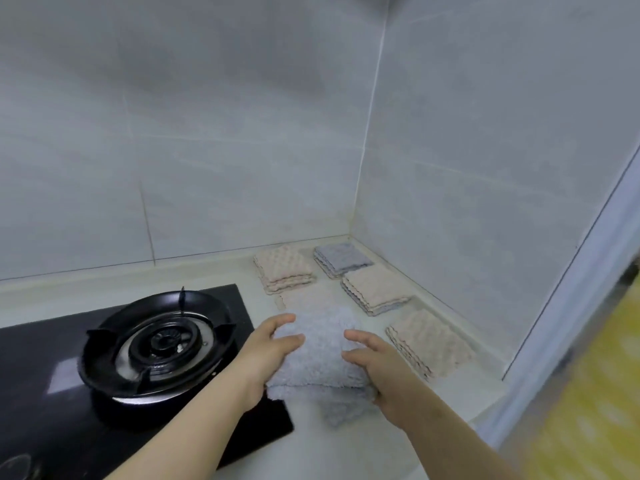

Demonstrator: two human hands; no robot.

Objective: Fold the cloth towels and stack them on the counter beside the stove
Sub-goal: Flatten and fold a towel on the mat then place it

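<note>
A light blue fluffy towel (320, 355) lies partly folded on the white counter (346, 445) just right of the stove. My left hand (266, 355) holds its left side, thumb under the edge and fingers over the top. My right hand (374, 365) holds its right side the same way. A flat pink towel (304, 299) peeks out behind the blue one. Folded stacks sit farther back: a pink stack (284, 268), a blue-topped stack (341, 259), a beige stack (375, 292) and a pink stack (427, 341) along the right wall.
A black glass gas stove (104, 410) with a round burner (159, 344) fills the left. Tiled walls meet in a corner behind the stacks. The counter ends at the right, beside a door frame (571, 323) and a yellow floor (595, 410).
</note>
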